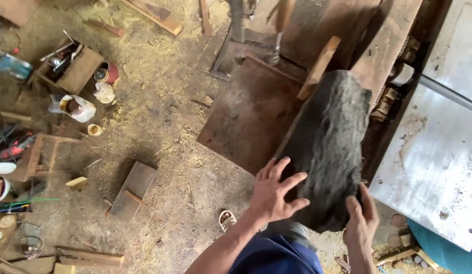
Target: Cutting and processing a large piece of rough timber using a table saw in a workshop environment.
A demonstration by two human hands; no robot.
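Note:
A long, rough, dark grey slab of wood [327, 142] runs from the middle of the view toward me, its near end between my hands. My left hand [274, 193] lies flat with fingers spread on the slab's left near side. My right hand [362, 223] grips the slab's right near edge, thumb up along it. A lighter wooden batten [318, 67] sticks out at the slab's far end.
A metal machine table [439, 162] with a guide bar stands to the right. A brown board [246, 116] lies under the slab. On the sawdust floor are a small plank [134, 189], a toolbox [73, 68], cups, tools and wood scraps at the left. My sandalled foot [226, 219] shows below.

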